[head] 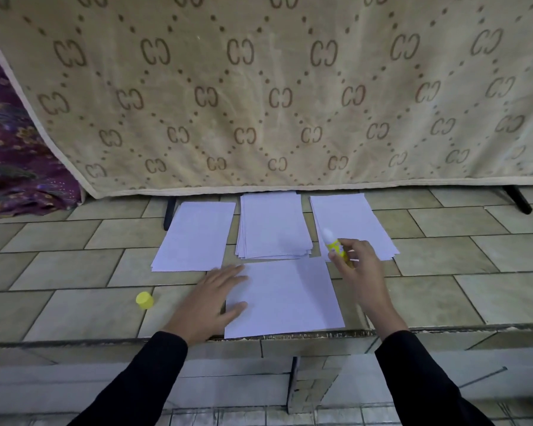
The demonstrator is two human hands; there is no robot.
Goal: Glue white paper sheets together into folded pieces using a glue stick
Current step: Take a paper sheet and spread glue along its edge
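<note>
Tiled surface point(74, 262) with white paper laid out on it. Single near sheet point(290, 299) lies flat at the front edge, its near edge about flush with the surface rim.

Left hand point(211, 302): flat, fingers straight and spread, palm down. It presses the left edge of the near sheet, with fingertips on the paper and the heel of the hand on the tiles.

Right hand point(362, 265): fingers curled round the glue stick point(336, 245), held just beyond the far right corner of the near sheet. The stick is yellow-bodied and uncapped, tilted, with its white tip pointing up and away to the left. The tip shows against the right pile point(351, 219); it looks lifted off the paper, but contact is hard to judge from this angle.

Yellow cap point(144, 300) sits on the tiles to the left of the left hand, apart from it.

Far row, three lots of paper side by side:
- left pile point(194, 238), angled slightly
- middle stack point(273, 229), several sheets fanned at the edges, its near edge just beside the near sheet's far edge
- right pile

Black sleeves point(136, 379) on both arms. Beige patterned cloth point(259, 103) hangs behind the surface; purple cloth point(13, 149) at far left.
</note>
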